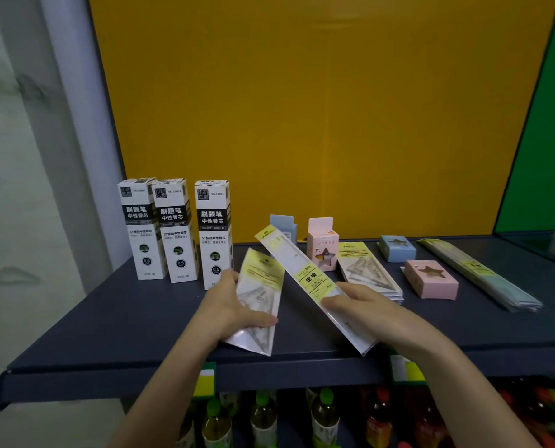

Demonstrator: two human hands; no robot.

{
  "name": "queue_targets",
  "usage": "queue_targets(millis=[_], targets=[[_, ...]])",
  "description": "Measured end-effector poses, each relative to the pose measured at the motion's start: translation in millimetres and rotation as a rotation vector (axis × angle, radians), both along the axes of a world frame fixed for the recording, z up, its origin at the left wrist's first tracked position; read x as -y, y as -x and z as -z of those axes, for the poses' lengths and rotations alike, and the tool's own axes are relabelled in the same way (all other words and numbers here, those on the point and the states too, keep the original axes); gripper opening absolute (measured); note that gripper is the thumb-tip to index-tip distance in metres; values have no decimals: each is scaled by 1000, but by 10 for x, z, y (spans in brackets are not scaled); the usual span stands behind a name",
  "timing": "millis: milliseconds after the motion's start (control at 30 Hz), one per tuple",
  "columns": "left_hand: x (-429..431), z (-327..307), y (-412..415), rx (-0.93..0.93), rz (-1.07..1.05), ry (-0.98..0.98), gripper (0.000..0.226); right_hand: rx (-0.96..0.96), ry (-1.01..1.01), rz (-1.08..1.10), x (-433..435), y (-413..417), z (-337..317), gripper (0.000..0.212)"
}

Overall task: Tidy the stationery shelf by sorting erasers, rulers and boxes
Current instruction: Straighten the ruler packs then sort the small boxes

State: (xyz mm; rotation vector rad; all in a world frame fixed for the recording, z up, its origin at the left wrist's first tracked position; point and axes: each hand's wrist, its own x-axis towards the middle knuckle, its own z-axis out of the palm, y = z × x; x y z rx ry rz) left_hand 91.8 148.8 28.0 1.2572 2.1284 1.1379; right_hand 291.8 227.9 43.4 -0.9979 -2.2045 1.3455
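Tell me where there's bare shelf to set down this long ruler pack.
Bare shelf lies front-left, before the white boxes; also front-right, between the lying pink box, the ruler stack and the edge. Crowded: the back, middle to right.

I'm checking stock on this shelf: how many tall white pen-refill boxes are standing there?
3, upright in a row at the shelf's back left: the leftmost box, the middle box, and the right box, just behind the left hand. None seems hidden.

Dark shelf (pixel 108 318) bears three upright white boxes (pixel 176 231) at left — pastel eraser boxes (pixel 430 280), ruler packs (pixel 480 273) rightward.
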Motion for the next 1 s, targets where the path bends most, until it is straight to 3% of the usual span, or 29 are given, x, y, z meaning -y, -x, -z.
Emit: queue_targets(millis=[100, 300, 533, 700, 900, 1000], targets=[[171, -4, -3, 12, 62, -156, 47, -10, -27, 50, 80, -216, -15, 17], [267, -189, -252, 232, 106, -300, 23, -123, -27, 177, 146, -707, -103, 31], [-356, -331, -763, 273, 237, -313, 19, -114, -121, 472, -443, -1249, -180, 21], [-859, -296, -1045, 192, 159, -338, 10, -133, -162, 395, -819, -1637, -251, 24], [-1220, -200, -1217, 7, -21, -302, 13, -30, -219, 421, -1387, -1853, -155, 4], [-1304, -186, -1258, -59, -82, -282, 8, -18, -267, 441, -1498, -1881, -88, 19]])
